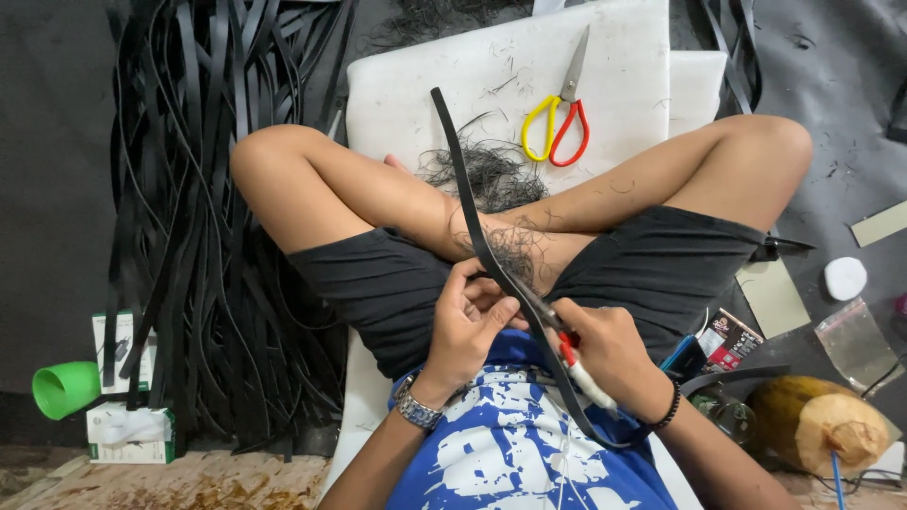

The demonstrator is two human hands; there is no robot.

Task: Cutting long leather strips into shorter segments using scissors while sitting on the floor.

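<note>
The left hand (pixel 468 316) pinches a long black strip (pixel 472 212) between thumb and fingers, while the right hand (pixel 605 354) is closed around a red-and-white-handled blade (pixel 572 364) laid against that strip just beside the pinch. From the grip the strip's long axis runs up and away over the crossed legs, its free end pointing toward the white cushion (pixel 624 85); its other end curves back down past the right wrist. Yellow-and-red scissors (pixel 557 118) lie beyond, well apart.

yellow-red scissors (pixel 564 110), green cup (pixel 64 387), coconut (pixel 824 424)
</note>
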